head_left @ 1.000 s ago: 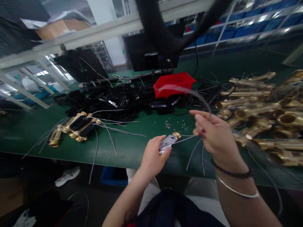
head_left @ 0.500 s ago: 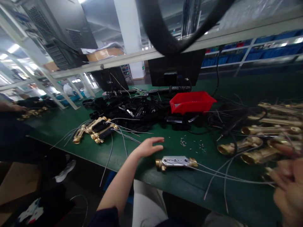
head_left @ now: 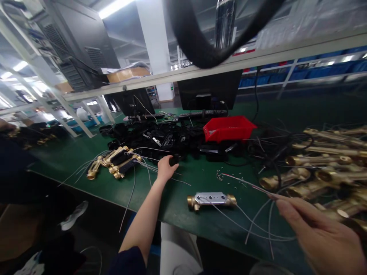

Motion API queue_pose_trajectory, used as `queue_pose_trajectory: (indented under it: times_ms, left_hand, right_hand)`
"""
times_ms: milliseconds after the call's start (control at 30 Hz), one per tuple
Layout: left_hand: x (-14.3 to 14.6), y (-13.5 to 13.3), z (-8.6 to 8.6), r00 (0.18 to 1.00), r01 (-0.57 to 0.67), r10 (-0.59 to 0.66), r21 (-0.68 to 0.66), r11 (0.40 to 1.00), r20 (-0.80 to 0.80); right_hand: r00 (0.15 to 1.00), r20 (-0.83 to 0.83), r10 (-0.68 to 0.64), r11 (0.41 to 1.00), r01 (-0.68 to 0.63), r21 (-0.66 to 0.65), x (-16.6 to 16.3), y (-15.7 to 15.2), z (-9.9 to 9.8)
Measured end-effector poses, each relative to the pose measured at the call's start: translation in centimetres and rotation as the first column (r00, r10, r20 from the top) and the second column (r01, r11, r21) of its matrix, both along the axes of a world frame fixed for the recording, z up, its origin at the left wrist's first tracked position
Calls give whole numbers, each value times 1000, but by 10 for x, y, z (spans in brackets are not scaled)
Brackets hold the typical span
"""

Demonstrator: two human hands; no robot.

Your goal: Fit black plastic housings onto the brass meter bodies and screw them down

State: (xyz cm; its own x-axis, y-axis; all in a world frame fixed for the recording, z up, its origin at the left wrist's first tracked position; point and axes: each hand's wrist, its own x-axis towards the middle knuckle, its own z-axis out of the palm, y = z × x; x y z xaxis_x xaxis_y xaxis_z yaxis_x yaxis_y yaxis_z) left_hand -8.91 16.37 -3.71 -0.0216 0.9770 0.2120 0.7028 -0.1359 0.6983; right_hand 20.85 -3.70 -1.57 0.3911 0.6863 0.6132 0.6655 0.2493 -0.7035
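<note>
My left hand [head_left: 167,169] is at the near edge of a pile of black plastic parts [head_left: 160,133], thumb and fingers apart. Whether its fingertips touch a black part I cannot tell. At the right, my right hand [head_left: 318,229] pinches thin grey wires [head_left: 258,188], whose stripped ends point left over the bench. In front of me lies a brass pipe fitting [head_left: 191,202] with a flat silver plate [head_left: 212,198] along its top. Grey wires lead from this plate and loop rightward on the bench.
Small screws [head_left: 219,175] lie scattered beyond the fitting. A red bin [head_left: 229,129] stands behind them. Brass fittings [head_left: 321,160] are heaped at the right; several wired ones [head_left: 120,164] lie left. Monitors [head_left: 209,89] stand beneath a shelf [head_left: 172,78]. A person's dark sleeve [head_left: 14,160] shows far left.
My left hand has moved left and away from me, to the black parts. My right hand has come leftward from the brass heap, bringing the wire ends over the bench.
</note>
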Motion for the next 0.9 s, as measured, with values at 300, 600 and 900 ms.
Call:
queue_pose_trajectory:
  times_ms: [300,600,900]
  left_hand:
    - [51,-112,36,252,597,-174,-11,802,952]
    - [54,-129,35,91,653,-190,85,752,977]
    - [51,-135,36,169,628,-215,63,776,962]
  right_hand:
    - [988,115,102,981,-119,153,-45,-5,24]
    - [973,215,79,972,-123,202,-51,-3,29]
    - [970,239,51,974,-101,203,-51,-3,27]
